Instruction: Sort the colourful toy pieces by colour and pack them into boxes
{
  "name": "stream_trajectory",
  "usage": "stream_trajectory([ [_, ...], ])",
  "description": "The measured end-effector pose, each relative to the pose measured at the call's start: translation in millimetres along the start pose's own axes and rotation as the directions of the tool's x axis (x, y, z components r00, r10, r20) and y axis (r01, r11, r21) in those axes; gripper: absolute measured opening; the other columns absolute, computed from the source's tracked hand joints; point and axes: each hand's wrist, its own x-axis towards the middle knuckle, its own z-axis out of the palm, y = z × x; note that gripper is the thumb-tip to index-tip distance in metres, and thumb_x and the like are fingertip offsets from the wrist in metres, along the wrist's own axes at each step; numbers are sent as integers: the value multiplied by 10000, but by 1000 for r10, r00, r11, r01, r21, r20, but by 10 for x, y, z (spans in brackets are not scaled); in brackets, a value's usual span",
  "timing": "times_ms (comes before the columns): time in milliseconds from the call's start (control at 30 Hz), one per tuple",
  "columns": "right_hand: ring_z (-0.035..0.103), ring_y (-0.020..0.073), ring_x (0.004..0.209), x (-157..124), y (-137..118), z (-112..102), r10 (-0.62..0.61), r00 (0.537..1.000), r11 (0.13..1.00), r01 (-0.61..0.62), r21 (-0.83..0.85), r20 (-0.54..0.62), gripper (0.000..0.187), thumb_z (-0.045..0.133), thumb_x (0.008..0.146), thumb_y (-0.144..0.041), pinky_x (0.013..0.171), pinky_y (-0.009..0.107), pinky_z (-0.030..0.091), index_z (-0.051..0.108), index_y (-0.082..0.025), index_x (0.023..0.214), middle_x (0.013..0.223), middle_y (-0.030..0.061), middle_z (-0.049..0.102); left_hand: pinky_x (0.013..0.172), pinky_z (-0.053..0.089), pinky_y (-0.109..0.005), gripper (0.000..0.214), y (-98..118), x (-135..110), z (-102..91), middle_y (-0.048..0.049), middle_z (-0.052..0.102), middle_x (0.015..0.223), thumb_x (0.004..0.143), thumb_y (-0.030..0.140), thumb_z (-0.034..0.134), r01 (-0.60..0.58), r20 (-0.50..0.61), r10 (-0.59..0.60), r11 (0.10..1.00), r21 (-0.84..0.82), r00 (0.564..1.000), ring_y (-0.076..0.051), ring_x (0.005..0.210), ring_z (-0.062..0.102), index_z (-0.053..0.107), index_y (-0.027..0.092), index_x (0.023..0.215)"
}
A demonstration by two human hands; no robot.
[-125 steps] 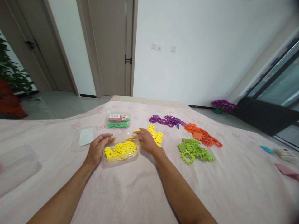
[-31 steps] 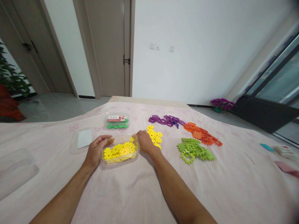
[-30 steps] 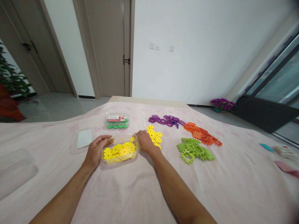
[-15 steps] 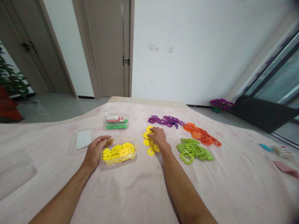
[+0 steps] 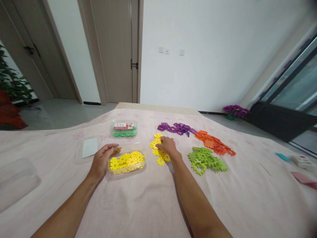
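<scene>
A clear plastic box (image 5: 141, 168) half full of yellow flower-shaped pieces (image 5: 126, 160) stands on the pink cloth (image 5: 138, 205). My left hand (image 5: 101, 161) grips the box's left end, thumb on the rim. My right hand (image 5: 168, 147) lies on the loose pile of yellow pieces (image 5: 155, 146) to the right of the box, fingers curled down onto them. Whether it holds any piece is hidden under the hand.
A shut clear box of green pieces (image 5: 123, 129) stands behind. A clear lid (image 5: 87, 148) lies at the left, another clear container (image 5: 17, 180) at the far left. Purple (image 5: 177, 128), orange (image 5: 213, 142) and light green (image 5: 205, 160) piles lie at the right.
My right hand left the box's right end and moved right onto the loose yellow pile, which has been pulled slightly towards the box. The left hand stayed put.
</scene>
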Motion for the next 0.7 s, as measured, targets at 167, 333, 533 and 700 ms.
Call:
stream_trajectory([
  [167, 600, 285, 1070, -14, -13, -26, 18, 999, 999, -19, 25, 42, 368, 711, 791, -404, 826, 334, 410, 735, -246, 1123, 1116, 90, 718, 837, 566, -383, 471, 34, -24, 17, -101, 793, 972, 683, 482, 787, 17, 10, -16, 1000, -14, 1000, -265, 907, 739, 743, 172, 1035],
  [333, 602, 261, 1059, -14, 17, -12, 13, 1000, 994, -15, 112, 18, 442, 757, 757, -357, 811, 307, 411, 692, -209, 1168, 1123, 88, 708, 842, 563, -371, 458, 56, -34, 25, -98, 794, 969, 687, 471, 791, 24, 11, -24, 999, -26, 1000, -259, 910, 741, 739, 170, 1028],
  [533, 616, 183, 923, 4, 33, 6, -55, 998, 964, 45, 262, 30, 417, 763, 725, -238, 721, 252, 390, 637, -189, 1120, 1047, 38, 698, 804, 558, -343, 464, 29, -28, 18, -88, 793, 965, 687, 461, 783, 31, 19, -30, 999, -39, 999, -244, 895, 735, 734, 168, 1043],
  [700, 602, 172, 873, -15, -8, -17, -125, 992, 955, 119, 273, 6, 326, 723, 715, -182, 704, 250, 368, 674, -190, 1037, 967, 25, 694, 808, 547, -332, 406, 62, -47, 34, -76, 792, 960, 716, 429, 758, 19, 15, -19, 999, -27, 1000, -229, 882, 729, 735, 167, 1026],
])
